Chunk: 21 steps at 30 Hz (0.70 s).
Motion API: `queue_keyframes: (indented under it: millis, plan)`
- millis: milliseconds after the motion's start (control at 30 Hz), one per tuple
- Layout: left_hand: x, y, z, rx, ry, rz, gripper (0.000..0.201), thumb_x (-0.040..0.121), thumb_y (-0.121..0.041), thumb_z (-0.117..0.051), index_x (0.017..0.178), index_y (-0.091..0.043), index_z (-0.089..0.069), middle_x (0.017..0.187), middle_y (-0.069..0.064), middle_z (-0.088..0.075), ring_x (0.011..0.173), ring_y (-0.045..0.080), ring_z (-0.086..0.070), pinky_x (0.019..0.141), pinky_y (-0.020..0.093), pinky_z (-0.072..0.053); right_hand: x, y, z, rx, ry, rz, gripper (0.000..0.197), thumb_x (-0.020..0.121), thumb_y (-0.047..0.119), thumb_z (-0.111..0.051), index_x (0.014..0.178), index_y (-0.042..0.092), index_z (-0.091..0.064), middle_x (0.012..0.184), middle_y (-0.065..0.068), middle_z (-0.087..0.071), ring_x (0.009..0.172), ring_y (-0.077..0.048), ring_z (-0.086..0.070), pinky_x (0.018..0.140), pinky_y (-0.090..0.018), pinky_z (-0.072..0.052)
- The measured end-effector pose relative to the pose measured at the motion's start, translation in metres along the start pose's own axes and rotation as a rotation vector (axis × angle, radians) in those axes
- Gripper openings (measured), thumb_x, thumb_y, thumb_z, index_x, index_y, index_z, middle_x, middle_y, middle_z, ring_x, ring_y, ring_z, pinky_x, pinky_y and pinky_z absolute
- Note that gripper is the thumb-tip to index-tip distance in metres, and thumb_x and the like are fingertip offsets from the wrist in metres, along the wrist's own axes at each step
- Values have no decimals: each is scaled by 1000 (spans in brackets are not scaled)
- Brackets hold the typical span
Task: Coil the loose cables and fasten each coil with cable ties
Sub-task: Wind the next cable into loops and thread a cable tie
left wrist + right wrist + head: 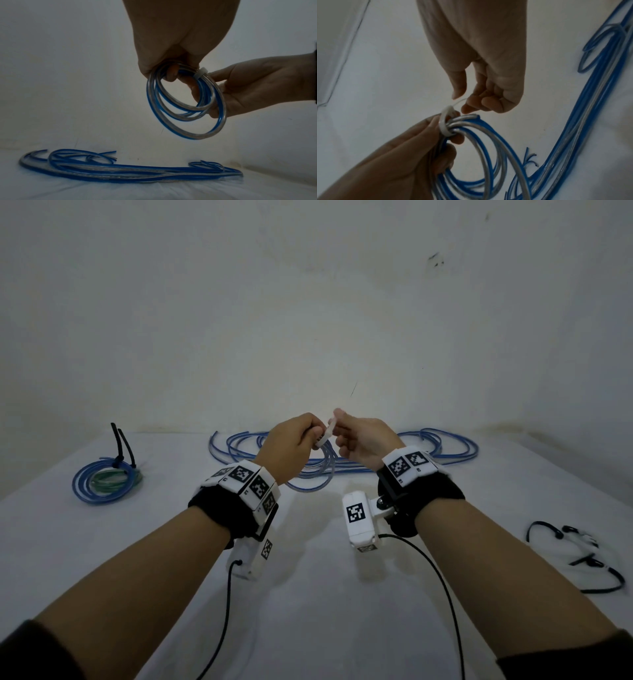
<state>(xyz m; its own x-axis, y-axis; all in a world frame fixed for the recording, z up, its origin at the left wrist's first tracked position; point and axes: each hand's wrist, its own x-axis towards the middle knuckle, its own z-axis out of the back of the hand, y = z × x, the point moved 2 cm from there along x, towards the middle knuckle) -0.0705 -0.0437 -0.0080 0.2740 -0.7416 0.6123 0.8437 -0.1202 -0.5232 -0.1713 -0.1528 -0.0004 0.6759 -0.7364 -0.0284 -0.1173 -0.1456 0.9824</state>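
My left hand (294, 440) grips a small coil of blue-and-clear cable (318, 475) above the white table (308, 618). A white cable tie (324, 436) loops around the coil's top strands. My right hand (359, 440) pinches the tie's thin tail beside the coil. In the left wrist view the coil (193, 136) hangs from the left hand (173, 73), with the tie (201, 73) at its top and the right hand (248, 88) behind it. In the right wrist view the right hand (471, 106) is just above the tie (444, 121), and the left hand (402, 155) clutches the coil (471, 193).
Loose blue cables (428, 450) sprawl along the table's far edge by the wall. A tied coil with upright black ties (102, 479) lies at the far left. Several black cable ties (582, 556) lie at the right. Black sensor wires trail from both wrists.
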Motion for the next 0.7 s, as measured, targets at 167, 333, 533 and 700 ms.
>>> queue_keyframes:
  millis: [167, 333, 533, 700]
  plan:
    - [3, -2, 0, -4, 75, -5, 20, 97, -15, -42, 90, -20, -61, 74, -13, -58, 73, 9, -55, 74, 28, -44, -2, 1, -8, -41, -50, 21, 20, 94, 9, -51, 73, 7, -53, 66, -6, -52, 54, -14, -46, 45, -21, -35]
    - [2, -3, 0, 88, 98, -66, 15, 94, -28, -50, 93, -18, -61, 74, -24, -56, 74, -8, -52, 84, 36, -42, 3, 3, -10, -123, -122, -47, 23, 90, 3, -51, 67, 4, -51, 60, -8, -45, 50, -15, -39, 47, -25, -28]
    - [3, -3, -3, 173, 111, -132, 16, 94, -28, -51, 92, -16, -61, 73, -24, -53, 70, -4, -50, 82, 38, -40, 11, 6, -12, -192, -201, -70, 28, 90, 2, -53, 62, 1, -51, 59, -10, -43, 48, -16, -34, 47, -25, -28]
    - [4, -3, -2, 160, 109, -117, 17, 95, -26, -48, 90, -15, -61, 73, -20, -54, 70, 1, -49, 78, 36, -37, 18, 9, -13, -245, -222, -78, 31, 90, 4, -55, 59, 1, -51, 59, -10, -44, 47, -17, -32, 49, -27, -27]
